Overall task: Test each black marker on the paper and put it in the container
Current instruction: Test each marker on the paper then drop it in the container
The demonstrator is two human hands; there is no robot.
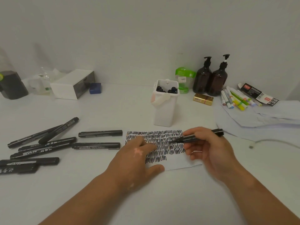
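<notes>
While the left hand (138,153) lies flat on the paper (178,163), fingers straight and slightly spread, thumb out along the sheet's near edge, the right hand (209,148) pinches a black marker (189,138) between thumb and curled fingers. The marker slants low, its tip pointing left among the scribbles (155,138) that fill most of the sheet in black zigzag rows. Its rear end sticks out past the knuckles to the right. Whether the tip actually touches the sheet cannot be told from this angle.

The paper sits on a white table (178,200), and just behind it stands the white container (164,114), upright, with a pale handle hanging down its left side (several dark marker ends (165,90) show inside its mouth). To the left of the paper lie the loose markers (47,144), all black. Two are nearly parallel just beside the sheet, the others in a rough overlapping pile further left.

Along the wall stand two brown pump bottles (210,80), touching each other, with a green-topped clear pack (184,75) beside them and a small gold box (203,99) in front. A bundle of coloured highlighters (235,99) rests at the right. A white box (71,86) with a blue case (95,88) beside it sits at the far left.
</notes>
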